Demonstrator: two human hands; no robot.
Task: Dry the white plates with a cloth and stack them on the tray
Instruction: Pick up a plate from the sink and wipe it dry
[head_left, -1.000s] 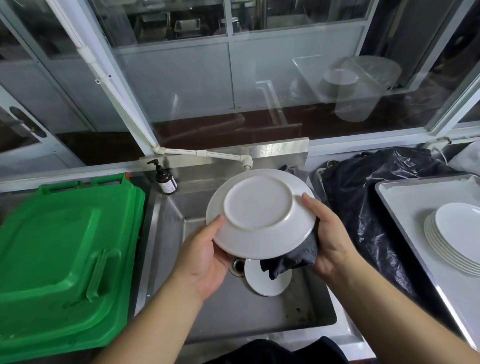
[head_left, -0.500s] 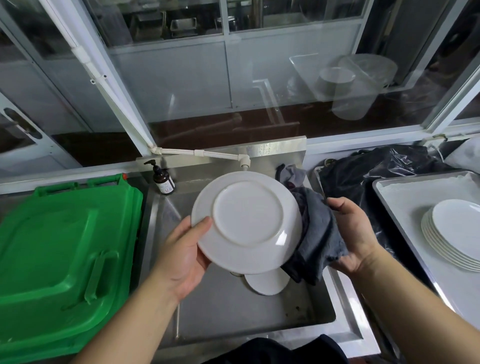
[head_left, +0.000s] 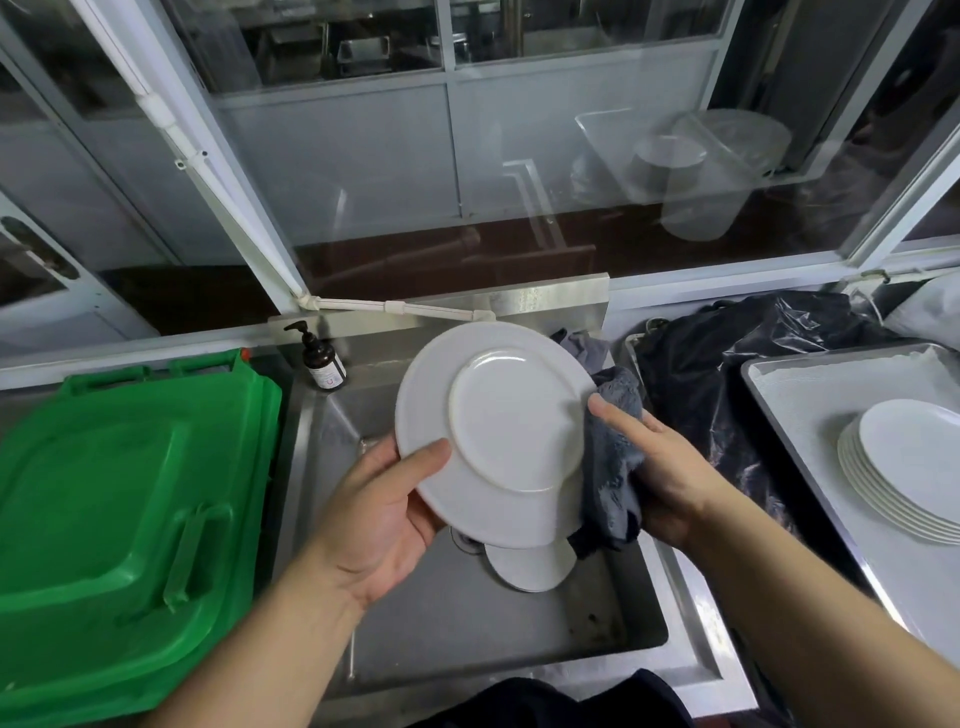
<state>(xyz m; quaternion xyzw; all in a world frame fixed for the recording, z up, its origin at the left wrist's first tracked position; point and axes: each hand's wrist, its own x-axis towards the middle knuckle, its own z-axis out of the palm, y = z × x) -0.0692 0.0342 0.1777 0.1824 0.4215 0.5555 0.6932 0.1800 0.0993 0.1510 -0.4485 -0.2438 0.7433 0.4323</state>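
Over the sink (head_left: 415, 613), your left hand (head_left: 379, 514) pinches the plate (head_left: 498, 431); your right hand (head_left: 670, 467) grasps the cloth (head_left: 610, 467). Hard rubbing could slip it free.

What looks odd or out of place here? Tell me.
Nothing looks damaged or spilled. One plate lies in the sink over the drain, half hidden by the plate held in the left hand. The stack on the tray leans unevenly.

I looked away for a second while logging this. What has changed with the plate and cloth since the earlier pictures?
The right hand brought the grey cloth back against the plate rim, thumb on its underside. The left hand kept holding the plate bottom-up over the sink. The tray stack is unchanged.
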